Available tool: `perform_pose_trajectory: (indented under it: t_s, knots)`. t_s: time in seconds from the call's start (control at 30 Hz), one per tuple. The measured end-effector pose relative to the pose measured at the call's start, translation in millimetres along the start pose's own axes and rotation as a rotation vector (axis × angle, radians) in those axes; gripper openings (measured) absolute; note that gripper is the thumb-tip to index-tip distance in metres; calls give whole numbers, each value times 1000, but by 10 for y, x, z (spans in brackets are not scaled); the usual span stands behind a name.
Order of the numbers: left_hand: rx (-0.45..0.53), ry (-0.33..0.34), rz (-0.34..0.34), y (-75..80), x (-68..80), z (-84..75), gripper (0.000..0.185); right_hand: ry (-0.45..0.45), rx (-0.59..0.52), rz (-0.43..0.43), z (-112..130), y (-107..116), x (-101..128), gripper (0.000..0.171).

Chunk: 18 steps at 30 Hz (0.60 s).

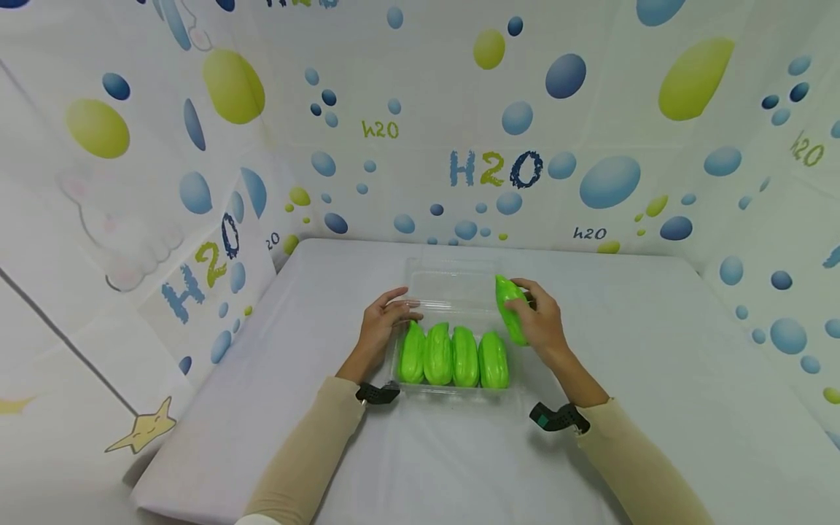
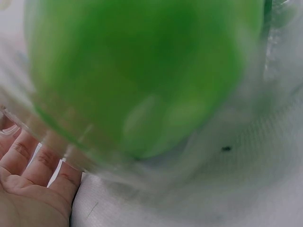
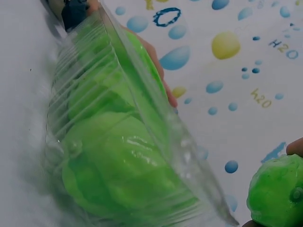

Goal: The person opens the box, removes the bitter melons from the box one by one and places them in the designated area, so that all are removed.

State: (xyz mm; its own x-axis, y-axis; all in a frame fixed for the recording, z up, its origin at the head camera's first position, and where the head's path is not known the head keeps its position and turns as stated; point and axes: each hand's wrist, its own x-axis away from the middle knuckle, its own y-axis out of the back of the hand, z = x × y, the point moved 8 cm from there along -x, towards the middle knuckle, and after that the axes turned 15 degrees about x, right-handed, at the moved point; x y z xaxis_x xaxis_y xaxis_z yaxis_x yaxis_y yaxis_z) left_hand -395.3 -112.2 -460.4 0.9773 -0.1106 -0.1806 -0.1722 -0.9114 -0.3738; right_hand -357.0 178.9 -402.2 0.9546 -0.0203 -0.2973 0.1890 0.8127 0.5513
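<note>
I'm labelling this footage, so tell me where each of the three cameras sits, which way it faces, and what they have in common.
Head: worn high, facing forward and down at the table; shows both sleeved forearms, left hand at the clear tray, right hand gripping a green gourd.
Left wrist: low beside the tray wall, close on a blurred gourd in the tray; palm and fingers show.
Right wrist: low by the tray's side, facing the printed backdrop; only a fingertip shows.
Shared: the tray of gourds appears in all three.
</note>
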Motion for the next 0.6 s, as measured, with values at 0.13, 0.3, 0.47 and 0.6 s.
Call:
perform_pose_trajectory:
  t_s: [0.13, 0.3, 0.47, 0.6]
  knots:
    - [21, 30, 21, -68, 53, -94, 45, -18, 6, -19, -60, 15, -13, 39]
    - [16, 44, 29, -132, 109, -183, 47, -37, 20, -38, -130, 30, -26, 39]
    - [14, 42, 29, -130, 110, -186, 46, -43, 27, -51, -167, 45, -36, 38]
    - [10, 37, 29, -130, 103, -191, 46, -54, 22, -59, -178, 56, -37, 38]
